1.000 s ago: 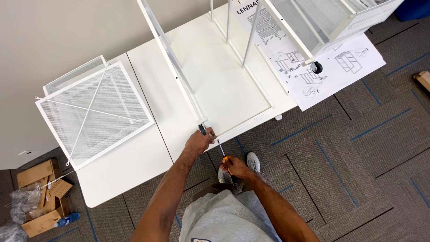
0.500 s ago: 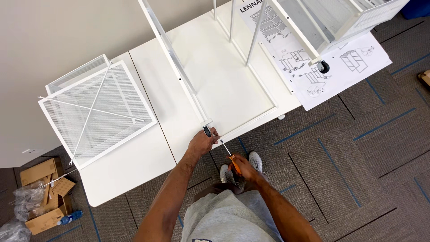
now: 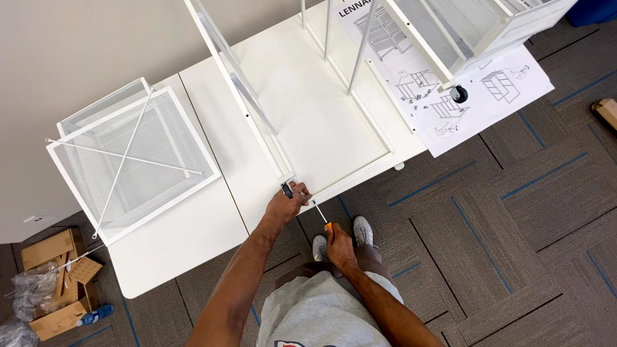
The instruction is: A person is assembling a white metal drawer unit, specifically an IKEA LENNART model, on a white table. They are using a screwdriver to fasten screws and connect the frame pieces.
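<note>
My left hand [image 3: 286,204] pinches a small black caster [image 3: 286,189] against the near corner of a white metal frame [image 3: 247,115] lying on the white table [image 3: 186,225]. Just below the table's front edge, my right hand [image 3: 339,244] grips the orange handle of a screwdriver [image 3: 320,213]. Its metal shaft points up and left toward that same frame corner.
A white mesh basket [image 3: 132,157] with crossed rods sits at the table's left. Another basket [image 3: 475,22] is at the top right. An instruction sheet [image 3: 450,96] with a black caster [image 3: 458,94] on it overhangs the right edge. Cardboard boxes [image 3: 54,283] lie on the carpet at lower left.
The view has shifted slightly. Both hands stay at the frame corner; the screwdriver remains aimed at it with little change.
</note>
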